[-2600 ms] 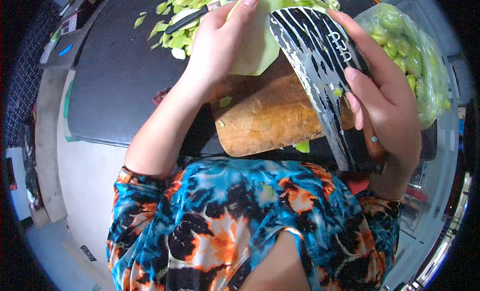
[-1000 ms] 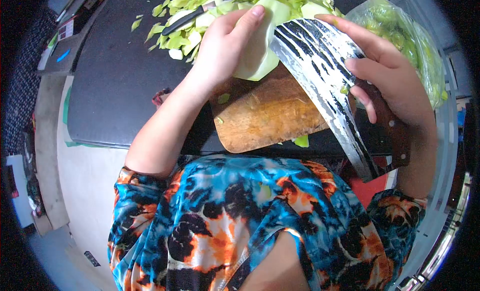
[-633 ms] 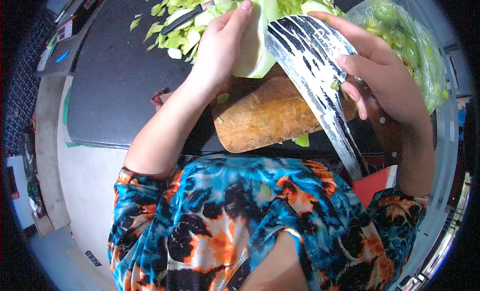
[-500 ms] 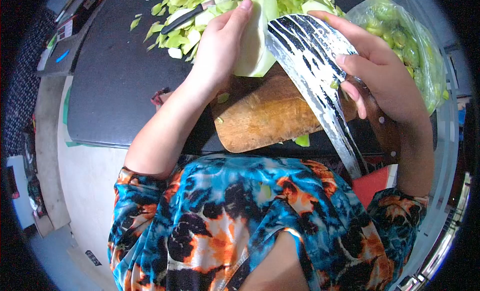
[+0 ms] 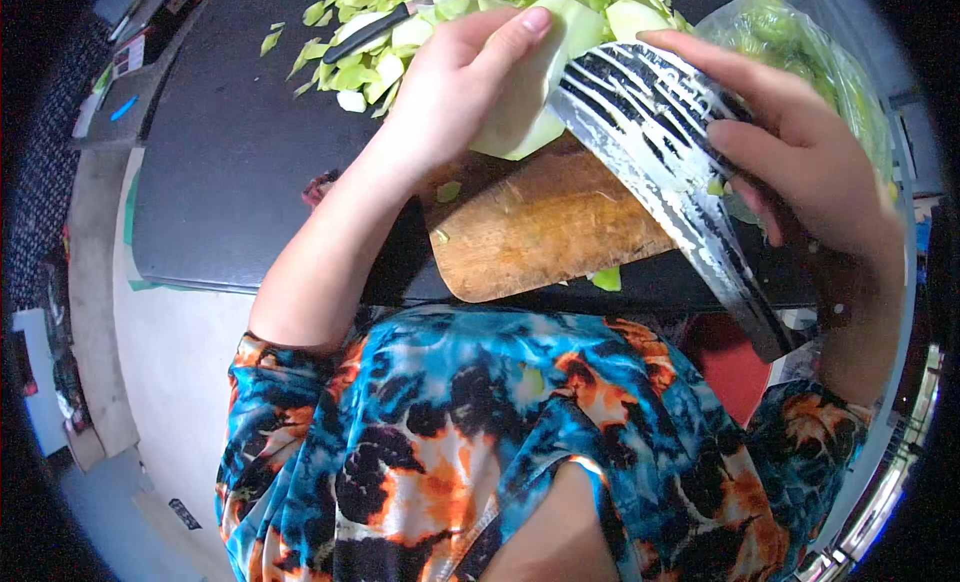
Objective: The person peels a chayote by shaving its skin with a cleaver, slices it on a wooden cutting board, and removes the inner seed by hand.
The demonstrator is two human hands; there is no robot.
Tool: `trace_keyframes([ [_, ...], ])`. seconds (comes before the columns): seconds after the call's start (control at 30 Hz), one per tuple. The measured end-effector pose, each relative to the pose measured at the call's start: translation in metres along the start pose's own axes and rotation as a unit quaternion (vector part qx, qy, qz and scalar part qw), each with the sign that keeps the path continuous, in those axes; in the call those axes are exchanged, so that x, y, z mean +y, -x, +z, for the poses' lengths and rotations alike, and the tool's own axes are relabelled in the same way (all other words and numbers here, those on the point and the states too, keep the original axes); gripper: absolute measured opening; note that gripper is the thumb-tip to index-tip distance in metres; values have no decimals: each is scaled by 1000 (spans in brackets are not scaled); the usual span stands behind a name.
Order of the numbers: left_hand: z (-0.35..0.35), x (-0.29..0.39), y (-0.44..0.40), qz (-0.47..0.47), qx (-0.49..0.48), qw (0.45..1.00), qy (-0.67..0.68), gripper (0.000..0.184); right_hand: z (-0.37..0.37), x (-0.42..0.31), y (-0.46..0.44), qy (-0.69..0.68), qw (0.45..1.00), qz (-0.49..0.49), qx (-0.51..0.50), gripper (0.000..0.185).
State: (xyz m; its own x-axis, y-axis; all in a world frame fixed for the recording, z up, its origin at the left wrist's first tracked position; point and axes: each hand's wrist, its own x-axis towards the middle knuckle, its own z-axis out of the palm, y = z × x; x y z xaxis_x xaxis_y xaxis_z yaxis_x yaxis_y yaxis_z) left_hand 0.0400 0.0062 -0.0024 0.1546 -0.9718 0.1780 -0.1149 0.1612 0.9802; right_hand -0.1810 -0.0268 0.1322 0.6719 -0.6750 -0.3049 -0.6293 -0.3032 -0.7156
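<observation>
My left hand (image 5: pixel 455 92) is closed around a peeled pale green vegetable piece (image 5: pixel 535 117), its thumb lying along the top. The exact kind cannot be made out. My right hand (image 5: pixel 805 157) grips a broad-bladed knife (image 5: pixel 655 132) with a black-and-white streaked face. One edge of its blade is close against the vegetable piece; whether it touches is unclear. The lower end of the knife points toward my body, and the right forearm's shadow obscures the handle. Below both hands lies a wooden cutting board (image 5: pixel 545 247) with small green scraps on it.
A heap of pale green peelings (image 5: pixel 370 67) spreads at the back of the black table (image 5: pixel 230 182). On it rests a small knife with a black handle (image 5: pixel 368 37). A clear plastic bag (image 5: pixel 790 52) with green contents stands at the back right.
My right hand has moved right and slightly down with the broad-bladed knife, its lower end swinging right. My left hand has shifted and turned the vegetable piece a little to the right.
</observation>
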Motion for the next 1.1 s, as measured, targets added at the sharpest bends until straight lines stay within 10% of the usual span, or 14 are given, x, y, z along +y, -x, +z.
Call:
trace_keyframes([
  [1.1, 0, -30, -17, -63, 251, 932, 255, 46, 42, 18, -25, -88, 995, -48, 5, 52],
])
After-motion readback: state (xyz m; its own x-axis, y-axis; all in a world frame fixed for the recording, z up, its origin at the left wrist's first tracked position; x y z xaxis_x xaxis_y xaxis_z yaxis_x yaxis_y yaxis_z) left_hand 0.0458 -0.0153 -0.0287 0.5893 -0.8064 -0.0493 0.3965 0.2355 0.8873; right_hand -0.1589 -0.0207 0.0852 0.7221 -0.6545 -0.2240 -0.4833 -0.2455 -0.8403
